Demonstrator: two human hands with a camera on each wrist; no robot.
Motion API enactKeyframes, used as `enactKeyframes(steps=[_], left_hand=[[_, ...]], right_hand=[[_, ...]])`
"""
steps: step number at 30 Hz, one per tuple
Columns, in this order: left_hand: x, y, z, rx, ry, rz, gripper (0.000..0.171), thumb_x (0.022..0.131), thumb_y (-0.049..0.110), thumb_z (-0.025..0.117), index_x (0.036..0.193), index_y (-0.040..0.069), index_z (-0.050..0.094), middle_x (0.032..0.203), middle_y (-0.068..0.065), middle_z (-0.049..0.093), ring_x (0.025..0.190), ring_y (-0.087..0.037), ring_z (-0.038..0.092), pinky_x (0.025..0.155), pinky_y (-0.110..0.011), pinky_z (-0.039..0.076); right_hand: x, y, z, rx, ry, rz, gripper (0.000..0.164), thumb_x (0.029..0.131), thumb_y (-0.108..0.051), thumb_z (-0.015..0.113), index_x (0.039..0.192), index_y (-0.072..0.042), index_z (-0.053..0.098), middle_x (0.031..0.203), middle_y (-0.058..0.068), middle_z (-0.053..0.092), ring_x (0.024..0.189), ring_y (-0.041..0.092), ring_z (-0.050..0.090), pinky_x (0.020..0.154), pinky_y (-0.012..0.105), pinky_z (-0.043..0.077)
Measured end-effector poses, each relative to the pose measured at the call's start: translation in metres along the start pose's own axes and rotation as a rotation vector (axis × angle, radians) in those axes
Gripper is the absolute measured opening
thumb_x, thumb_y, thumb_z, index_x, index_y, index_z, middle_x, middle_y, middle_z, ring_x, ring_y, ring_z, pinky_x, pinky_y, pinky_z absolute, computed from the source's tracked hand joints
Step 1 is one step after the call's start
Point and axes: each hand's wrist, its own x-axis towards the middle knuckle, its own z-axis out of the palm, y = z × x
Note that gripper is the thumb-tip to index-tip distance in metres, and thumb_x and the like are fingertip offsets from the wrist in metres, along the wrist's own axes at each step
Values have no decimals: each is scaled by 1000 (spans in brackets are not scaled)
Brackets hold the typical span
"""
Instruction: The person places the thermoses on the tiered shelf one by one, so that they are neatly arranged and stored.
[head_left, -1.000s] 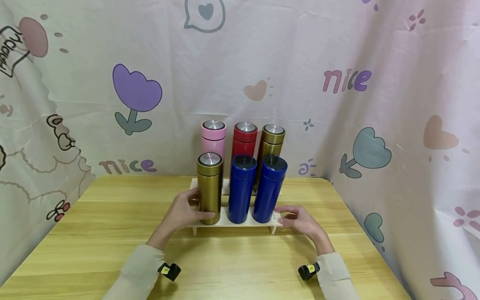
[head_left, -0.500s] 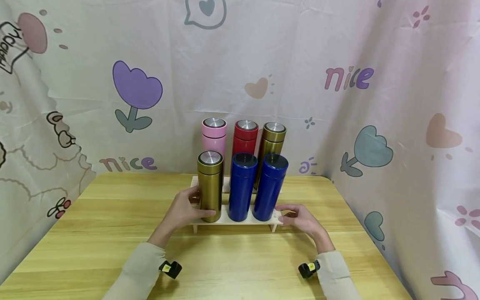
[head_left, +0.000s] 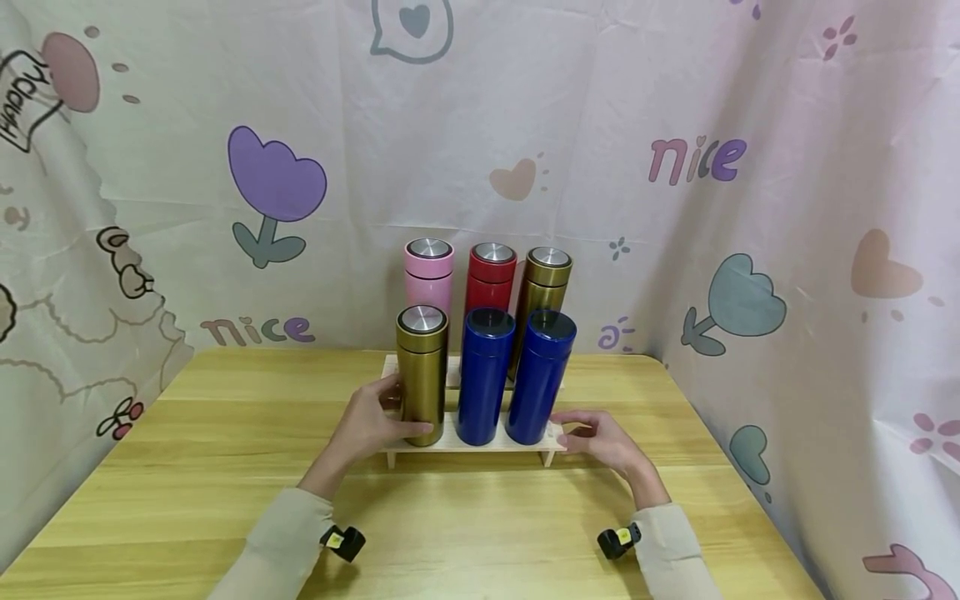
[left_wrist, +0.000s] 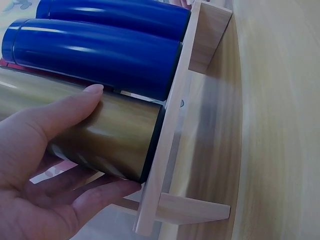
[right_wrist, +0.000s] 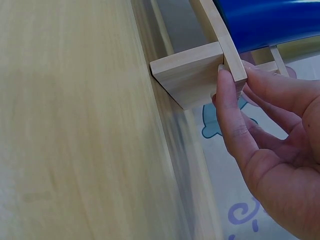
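My left hand (head_left: 373, 421) grips the lower part of a gold thermos bottle (head_left: 422, 375), thumb across its front and fingers around its far side. The bottle stands upright at the left end of the front step of a pale wooden rack (head_left: 446, 442). In the left wrist view its base (left_wrist: 152, 145) rests on the board. My right hand (head_left: 600, 442) pinches the right end of that front board (right_wrist: 230, 55) between thumb and fingers. Two blue thermos bottles, a middle one (head_left: 486, 379) and a right one (head_left: 540, 379), stand beside the gold one.
On the rack's rear step stand a pink bottle (head_left: 429, 275), a red bottle (head_left: 491, 275) and a second gold bottle (head_left: 546, 279), partly hidden by the front row. The rack sits on a wooden table (head_left: 480, 525). A printed cloth (head_left: 450, 125) hangs behind and at both sides.
Both hands keep their places on the gold bottle and the rack. Only a slight shift of the head view shows.
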Motion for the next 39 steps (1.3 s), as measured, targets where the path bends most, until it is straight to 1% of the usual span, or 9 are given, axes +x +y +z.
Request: enactKeyframes(steps=[9, 16, 21, 28, 34, 36, 39], left_hand=[[1, 1, 4, 7, 18, -8, 86, 73, 31, 95, 146, 10, 55, 132, -17, 69, 112, -33, 72, 98, -52, 60], [1, 3, 8, 16, 32, -11, 77, 73, 31, 95, 138, 9, 60, 128, -16, 71, 109, -32, 72, 96, -49, 61], [0, 3, 8, 21, 35, -24, 77, 73, 31, 95, 138, 10, 60, 129, -15, 71, 110, -32, 72, 97, -50, 61], [-1, 1, 9, 9, 31, -25, 78, 73, 31, 96, 140, 12, 59, 130, -16, 70, 111, -33, 72, 97, -51, 60], [-2, 2, 8, 13, 27, -31, 77, 74, 32, 95, 139, 13, 58, 130, -16, 69, 112, -34, 72, 97, -51, 60], [-2, 3, 8, 18, 24, -35, 77, 75, 32, 94, 140, 13, 57, 131, -16, 69, 113, -34, 71, 98, -51, 60], [-2, 4, 7, 11, 16, -38, 78, 75, 32, 94, 141, 13, 56, 132, -16, 68, 114, -34, 70, 97, -50, 61]], right_hand=[[0, 0, -2, 3, -1, -15, 47, 96, -11, 72, 138, 6, 60, 146, 32, 55, 100, 16, 72, 84, 31, 64], [-2, 0, -3, 11, -3, -14, 47, 96, -10, 72, 138, 7, 60, 146, 32, 55, 99, 15, 72, 84, 30, 64], [-1, 0, -2, 10, -2, -8, 47, 96, -10, 72, 138, 6, 60, 146, 32, 55, 98, 16, 72, 84, 29, 64], [-1, 0, -1, 9, -1, -11, 46, 96, -10, 71, 137, 7, 60, 145, 33, 55, 98, 15, 72, 86, 36, 64], [-1, 1, -1, 25, 4, -7, 44, 98, -11, 69, 137, 7, 60, 147, 33, 53, 102, 13, 70, 86, 32, 64], [-2, 1, -1, 25, 7, -7, 43, 99, -12, 68, 137, 7, 60, 147, 33, 53, 99, 12, 69, 85, 33, 64], [-2, 0, -2, 22, 17, -5, 42, 100, -12, 67, 137, 7, 60, 143, 34, 55, 91, 13, 70, 85, 37, 64]])
